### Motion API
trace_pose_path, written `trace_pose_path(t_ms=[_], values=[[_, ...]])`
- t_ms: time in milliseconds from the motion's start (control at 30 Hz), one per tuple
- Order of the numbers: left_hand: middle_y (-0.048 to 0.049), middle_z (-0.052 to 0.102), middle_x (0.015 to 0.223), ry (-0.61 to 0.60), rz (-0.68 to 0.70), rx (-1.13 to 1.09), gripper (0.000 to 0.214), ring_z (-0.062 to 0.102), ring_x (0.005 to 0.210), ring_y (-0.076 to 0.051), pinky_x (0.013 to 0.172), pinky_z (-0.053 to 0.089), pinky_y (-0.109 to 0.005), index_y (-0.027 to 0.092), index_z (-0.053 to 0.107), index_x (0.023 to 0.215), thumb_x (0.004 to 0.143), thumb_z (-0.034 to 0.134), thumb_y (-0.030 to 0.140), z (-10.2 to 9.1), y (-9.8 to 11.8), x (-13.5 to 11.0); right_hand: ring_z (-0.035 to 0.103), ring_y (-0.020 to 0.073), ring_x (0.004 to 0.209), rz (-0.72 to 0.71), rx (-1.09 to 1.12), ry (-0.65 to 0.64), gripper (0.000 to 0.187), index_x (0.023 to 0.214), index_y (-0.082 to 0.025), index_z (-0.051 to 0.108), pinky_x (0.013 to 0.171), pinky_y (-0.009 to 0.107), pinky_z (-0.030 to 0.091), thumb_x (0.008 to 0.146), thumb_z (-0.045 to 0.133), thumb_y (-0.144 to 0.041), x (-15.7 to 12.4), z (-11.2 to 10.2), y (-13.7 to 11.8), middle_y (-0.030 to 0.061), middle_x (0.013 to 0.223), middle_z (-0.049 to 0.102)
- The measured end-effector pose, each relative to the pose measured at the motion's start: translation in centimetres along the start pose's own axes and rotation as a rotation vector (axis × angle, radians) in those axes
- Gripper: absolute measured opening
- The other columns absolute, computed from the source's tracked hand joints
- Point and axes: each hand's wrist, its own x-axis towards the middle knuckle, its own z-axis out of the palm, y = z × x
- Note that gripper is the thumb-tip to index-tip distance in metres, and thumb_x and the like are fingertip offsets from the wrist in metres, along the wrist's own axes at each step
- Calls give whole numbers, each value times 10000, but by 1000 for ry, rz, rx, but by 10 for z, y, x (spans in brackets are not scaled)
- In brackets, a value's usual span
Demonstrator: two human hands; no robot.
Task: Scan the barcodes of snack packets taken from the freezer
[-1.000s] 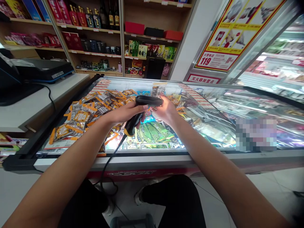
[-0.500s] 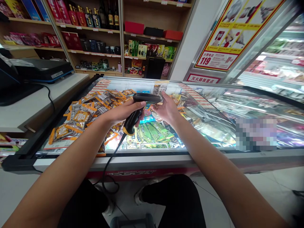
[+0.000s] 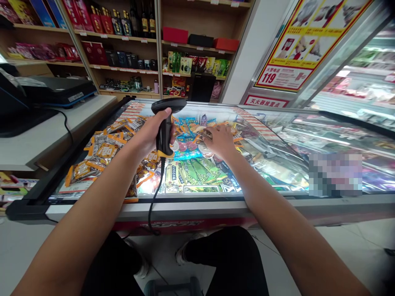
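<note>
Scanner (image 3: 164,137) moved up and left since the last frame, handle now near upright; right hand (image 3: 221,142) turned palm-down. Left hand (image 3: 151,132) wrapped round the scanner handle. Right fingers on a small brown packet (image 3: 204,133); can't tell if gripped. Orange-edged packets (image 3: 106,150) heaped left on the glass-topped freezer (image 3: 197,202); green packs (image 3: 200,172) inside, near the front edge.

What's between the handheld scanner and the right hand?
In the head view, blue packets show between the handheld scanner and the right hand, with a small brownish packet right by that hand's fingertips.
</note>
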Motion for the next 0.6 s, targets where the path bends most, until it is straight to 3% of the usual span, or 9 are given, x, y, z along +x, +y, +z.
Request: trace_pose_path(t_ms=[167, 367, 467, 600], values=[[4, 613, 607, 75, 6, -31, 425, 584, 427, -135, 447, 474, -260, 225, 544, 840, 897, 656, 631, -5, 1, 5, 385, 564, 1396, 41, -103, 22, 436, 1187, -227, 739, 1092, 821, 281, 842, 820, -480, 5, 4, 14, 213, 1361, 577], [4, 624, 617, 84, -9, -26, 433, 595, 443, -139, 441, 459, -253, 227, 544, 865, 878, 675, 639, -5, 1, 3, 391, 560, 1388, 75, -234, 46, 472, 1222, -207, 736, 1088, 798, 302, 842, 805, -478, 0, -11, 13, 236, 1394, 555], [9, 625, 620, 92, -4, -30, 412, 592, 446, -135, 443, 454, -246, 224, 553, 887, 889, 663, 621, -5, 2, 3, 374, 505, 1442, -94, -181, 35, 461, 1303, -232, 703, 1159, 746, 284, 904, 724, -460, -2, -14, -12, 199, 1497, 516], [17, 615, 621, 79, 12, -23, 396, 589, 439, -132, 444, 456, -252, 225, 559, 878, 895, 650, 610, -5, 3, 3, 358, 400, 1519, -485, 19, -239, 580, 1484, -289, 577, 1276, 623, 241, 919, 685, -354, 9, 0, -59, 107, 1602, 496]])
